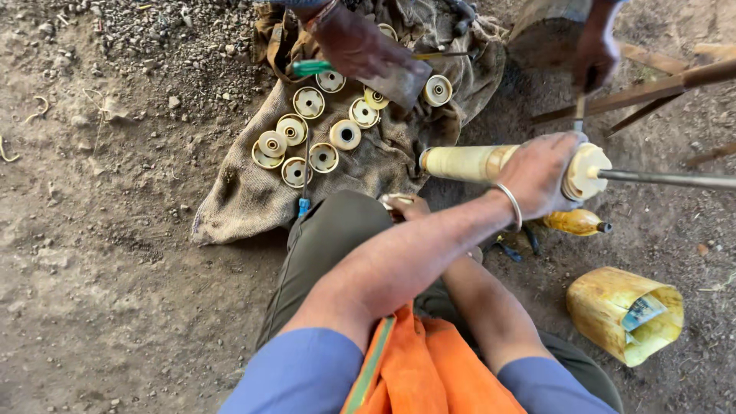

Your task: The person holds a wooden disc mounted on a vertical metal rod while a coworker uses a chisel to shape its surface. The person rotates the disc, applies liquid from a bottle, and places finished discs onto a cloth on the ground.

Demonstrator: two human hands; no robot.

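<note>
Left hand (540, 175): it crosses over the right arm and closes around the cream cylinder near its capped end; a metal bangle (509, 205) sits on the wrist
Right hand (410, 205): mostly hidden under the left forearm, only a part shows by the knee with something small and pale at the fingers; I cannot tell if it grips or is loose
Cream cylinder (468, 162): long smooth tube, yellowish and greasy looking, lying horizontal above the ground, between the sack cloth and the rod
Cap (586, 170): pale round ribbed piece on the right end of the cylinder, touching the left hand
Metal rod (667, 179): thin, grey, straight, coming out of the cap toward the right edge
Discs (310, 130): about a dozen cream round pieces with a hole in the middle, lying close together on the sack cloth
Sack cloth (245, 195): coarse brown woven fabric, wrinkled, spread on dusty ground
Screwdriver (313, 67): green handle, at the upper part of the cloth, under another person's hand (356, 42)
Second other hand (594, 54): dark, near wooden sticks (652, 88)
Yellow bottle (575, 222): small, lying just below the cylinder
Yellow container (625, 314): cut plastic, stained, on its side on the ground, with paper inside
</note>
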